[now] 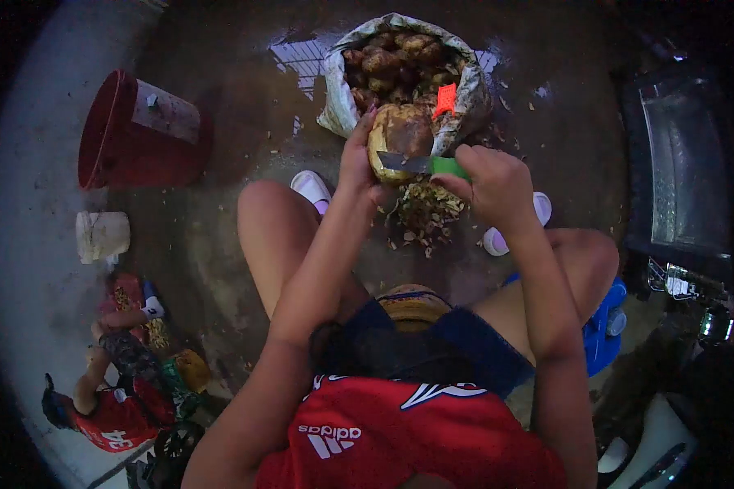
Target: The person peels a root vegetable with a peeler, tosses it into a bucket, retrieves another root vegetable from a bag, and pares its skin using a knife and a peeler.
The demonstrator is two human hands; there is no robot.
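Observation:
My left hand is wrapped round the left side of a large brown-skinned root vegetable, whose exact kind I cannot tell. Its left and lower parts are peeled to pale yellow flesh; brown skin remains on top and to the right. In my right hand, fingers closed round a green handle, is a knife. The blade points left and lies against the lower front of the vegetable. Behind it stands an open white sack full of similar brown roots. An orange tag-like piece sits at the sack's right side.
Peelings lie heaped on the wet floor between my feet. To the left are a red bucket and a small white bucket. Another person sits lower left. A dark bin-like container stands at right.

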